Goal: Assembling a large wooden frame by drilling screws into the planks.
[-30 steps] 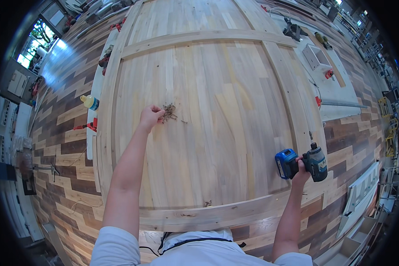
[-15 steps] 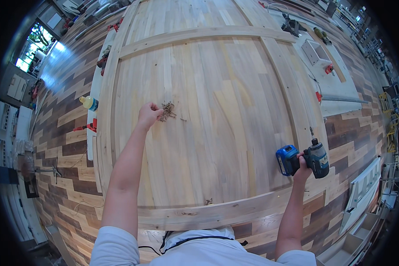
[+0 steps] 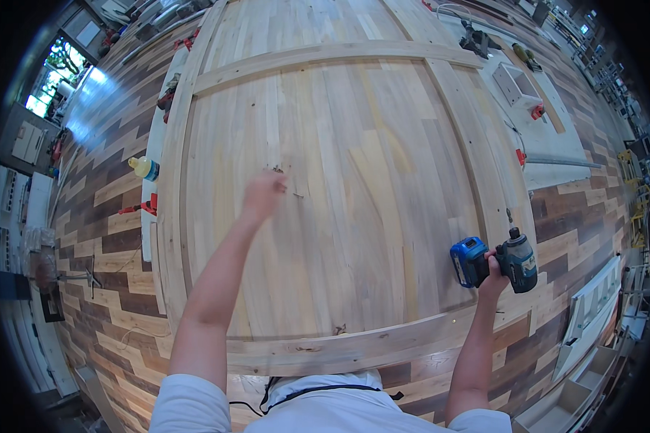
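Observation:
My right hand (image 3: 492,276) is wrapped round the handle of a cordless impact driver (image 3: 517,263) with a blue battery (image 3: 469,261). The driver is over the right part of the frame, its bit facing away from me. My left hand (image 3: 266,193) is smeared by motion above the wide wooden panel (image 3: 339,216), so its fingers and anything in them cannot be made out. It covers most of a small pile of screws (image 3: 276,170). One loose screw (image 3: 298,195) lies just right of that hand.
Raised wooden rails, including a cross rail (image 3: 325,56) and a near rail (image 3: 339,350), frame the panel. A yellow-topped bottle (image 3: 146,168) and a red clamp (image 3: 150,205) are along the left side. A white box (image 3: 514,86) sits on the board at far right.
My left hand has shifted right and slightly toward me, from beside the screw pile to over it. My right hand and the impact driver have barely moved.

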`<move>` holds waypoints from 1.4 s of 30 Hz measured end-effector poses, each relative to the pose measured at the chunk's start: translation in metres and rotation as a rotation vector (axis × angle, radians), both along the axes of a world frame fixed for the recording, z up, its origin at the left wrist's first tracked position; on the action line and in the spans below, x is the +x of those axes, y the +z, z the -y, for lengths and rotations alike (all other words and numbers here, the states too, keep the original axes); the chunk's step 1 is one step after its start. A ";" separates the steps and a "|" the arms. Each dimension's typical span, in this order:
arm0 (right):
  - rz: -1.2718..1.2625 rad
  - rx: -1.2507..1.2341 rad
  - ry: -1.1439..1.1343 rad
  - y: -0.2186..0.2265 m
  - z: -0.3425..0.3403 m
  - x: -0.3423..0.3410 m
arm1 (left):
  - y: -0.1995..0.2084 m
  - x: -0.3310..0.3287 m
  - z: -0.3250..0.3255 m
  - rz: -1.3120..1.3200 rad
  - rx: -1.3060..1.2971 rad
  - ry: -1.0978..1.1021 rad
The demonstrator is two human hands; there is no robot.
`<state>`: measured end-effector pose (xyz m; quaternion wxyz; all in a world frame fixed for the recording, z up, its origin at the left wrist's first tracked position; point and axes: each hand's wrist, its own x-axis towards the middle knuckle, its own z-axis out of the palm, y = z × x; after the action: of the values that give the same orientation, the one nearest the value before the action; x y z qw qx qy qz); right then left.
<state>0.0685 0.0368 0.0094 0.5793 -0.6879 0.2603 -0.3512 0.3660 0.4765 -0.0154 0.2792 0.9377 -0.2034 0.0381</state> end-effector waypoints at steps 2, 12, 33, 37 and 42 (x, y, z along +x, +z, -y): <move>-0.003 -0.025 0.005 0.002 0.003 -0.004 | -0.005 -0.025 0.031 0.042 0.062 -0.221; -0.023 0.002 0.002 0.003 0.000 -0.003 | -0.003 -0.025 0.027 0.084 0.015 0.029; 0.012 0.014 -0.020 0.005 -0.003 0.000 | 0.001 -0.007 -0.015 -0.039 0.177 0.139; 0.011 0.009 0.008 0.007 -0.006 0.001 | -0.001 0.003 -0.021 0.010 0.163 0.151; 0.000 -0.008 0.005 0.009 -0.005 0.000 | 0.006 0.010 -0.025 -0.101 -0.064 0.353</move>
<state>0.0682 0.0422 0.0185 0.5776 -0.6909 0.2571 -0.3506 0.3764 0.5013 -0.0096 0.3076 0.9502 -0.0202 0.0455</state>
